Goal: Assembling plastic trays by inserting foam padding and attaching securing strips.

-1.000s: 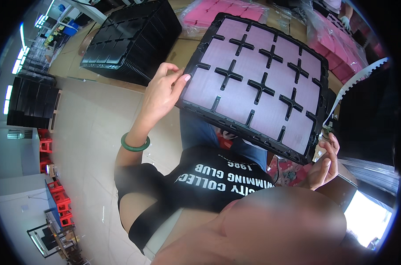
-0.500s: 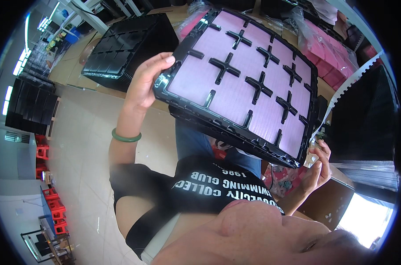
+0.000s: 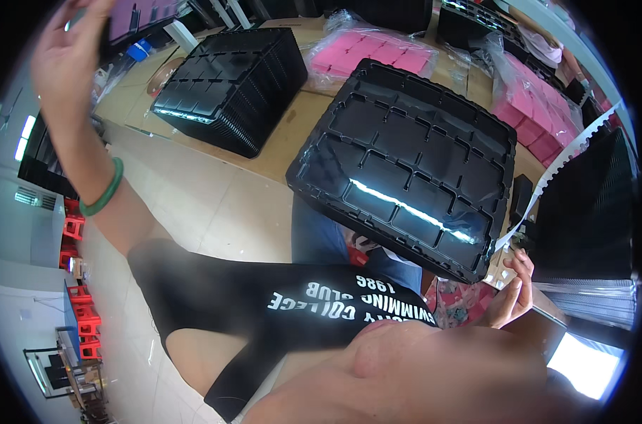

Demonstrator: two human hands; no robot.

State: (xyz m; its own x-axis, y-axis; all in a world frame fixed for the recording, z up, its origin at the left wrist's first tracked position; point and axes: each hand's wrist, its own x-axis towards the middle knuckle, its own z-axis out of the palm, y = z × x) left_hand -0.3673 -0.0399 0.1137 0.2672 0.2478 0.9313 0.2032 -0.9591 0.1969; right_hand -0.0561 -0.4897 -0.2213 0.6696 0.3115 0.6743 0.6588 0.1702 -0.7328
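My left hand (image 3: pixel 67 63) is raised at the upper left, gripping a black plastic tray (image 3: pixel 115 34) by its edge. Pink sheet shows in that tray, most of which lies outside the picture. In front of me rests a black compartment tray (image 3: pixel 406 162), glossy, with its dividers exposed and a bright reflection across it. My right hand (image 3: pixel 510 290) is beside that tray's near right corner, its fingers curled against the thumb. A thin grey rod (image 3: pixel 549 316) sticks out behind this hand; its other end is hidden.
A tall stack of black trays (image 3: pixel 229 85) stands on the cardboard-covered table (image 3: pixel 134 113). Pink foam pieces (image 3: pixel 370 53) in clear plastic lie behind, with more pink foam (image 3: pixel 536 106) at right. A white notched strip (image 3: pixel 547 177) hangs at right. Another person's arm (image 3: pixel 572 63) shows at upper right.
My left hand has lifted the tray with pink sheet away to the upper left. A black tray with bare compartments now shows where it was. My right hand has barely moved.
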